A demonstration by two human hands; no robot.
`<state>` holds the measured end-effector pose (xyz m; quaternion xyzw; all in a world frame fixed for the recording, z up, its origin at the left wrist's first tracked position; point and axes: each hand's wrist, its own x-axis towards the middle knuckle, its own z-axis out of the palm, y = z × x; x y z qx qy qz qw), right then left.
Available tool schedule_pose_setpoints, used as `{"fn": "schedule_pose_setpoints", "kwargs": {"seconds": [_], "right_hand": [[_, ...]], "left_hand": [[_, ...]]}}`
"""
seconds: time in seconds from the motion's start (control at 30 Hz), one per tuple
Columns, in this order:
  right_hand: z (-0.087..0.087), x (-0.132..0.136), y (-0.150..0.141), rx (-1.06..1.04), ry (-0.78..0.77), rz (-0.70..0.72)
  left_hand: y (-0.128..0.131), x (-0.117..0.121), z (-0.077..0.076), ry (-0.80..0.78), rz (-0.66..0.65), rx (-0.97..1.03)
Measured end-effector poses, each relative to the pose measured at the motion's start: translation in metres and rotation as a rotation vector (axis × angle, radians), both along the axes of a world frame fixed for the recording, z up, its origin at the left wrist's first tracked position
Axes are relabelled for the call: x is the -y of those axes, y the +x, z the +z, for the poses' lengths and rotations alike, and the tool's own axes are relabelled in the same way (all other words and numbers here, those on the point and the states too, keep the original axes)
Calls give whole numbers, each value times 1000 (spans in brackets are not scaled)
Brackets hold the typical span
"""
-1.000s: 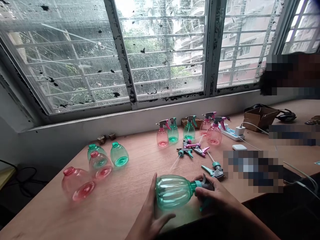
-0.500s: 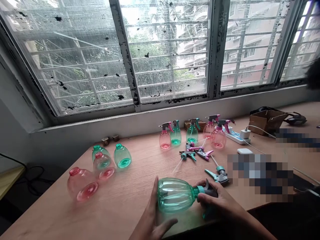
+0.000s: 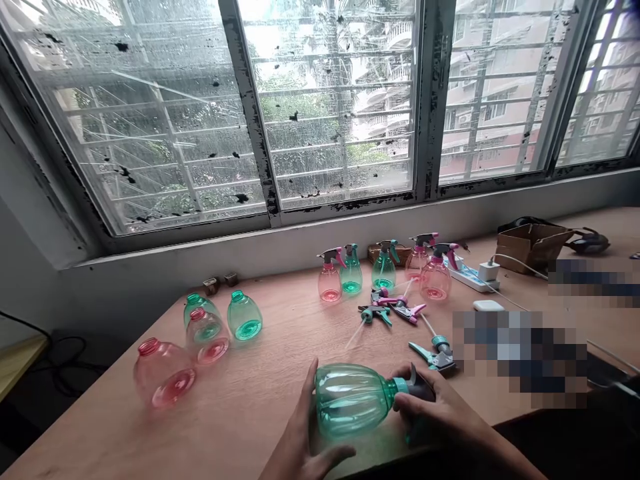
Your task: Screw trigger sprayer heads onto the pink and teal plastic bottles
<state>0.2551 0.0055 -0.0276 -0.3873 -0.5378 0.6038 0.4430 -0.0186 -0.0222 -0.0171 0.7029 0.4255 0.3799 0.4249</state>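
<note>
A green ribbed spray bottle (image 3: 353, 401) lies sideways between my two hands, just above the near part of the table. My left hand (image 3: 303, 437) cups its base, fingers along the bottom and thumb apart below. At the neck, my right hand (image 3: 437, 407) is closed round the dark grey spray head, whose collar (image 3: 400, 385) is teal; the trigger is mostly hidden. Just beyond lies a loose teal-and-grey spray head (image 3: 440, 357). More loose heads, one teal (image 3: 375, 315) and some pink (image 3: 407, 311), lie farther back with their tubes.
Headless bottles, pink (image 3: 159, 373) and green (image 3: 245, 317), stand at left. Several bottles with heads, including a pink one (image 3: 330, 283), stand along the back. At right are a power strip (image 3: 473, 275), a cardboard box (image 3: 533, 247), a white case (image 3: 489, 305) and a blurred patch.
The bottle has turned a little about its long axis in my hands and sits slightly lower in view. My hands keep nearly the same places.
</note>
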Motion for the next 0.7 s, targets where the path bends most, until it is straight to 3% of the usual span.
{"fn": "schedule_pose_setpoints", "kwargs": {"seconds": [0.2,0.47,0.6,0.7], "right_hand": [[0,0,1,11,13,-10],[-3,-2,1,-38,10,2],[-5,-2,1,-33,11,16],[-9,-5,1,-33,21,13]], "left_hand": [[-4,-1,-7,-23,32,13],[2,3,4,-22,-51,15],[3,-2,0,-69,-42,113],[4,-5,-4,-25,-11,31]]}}
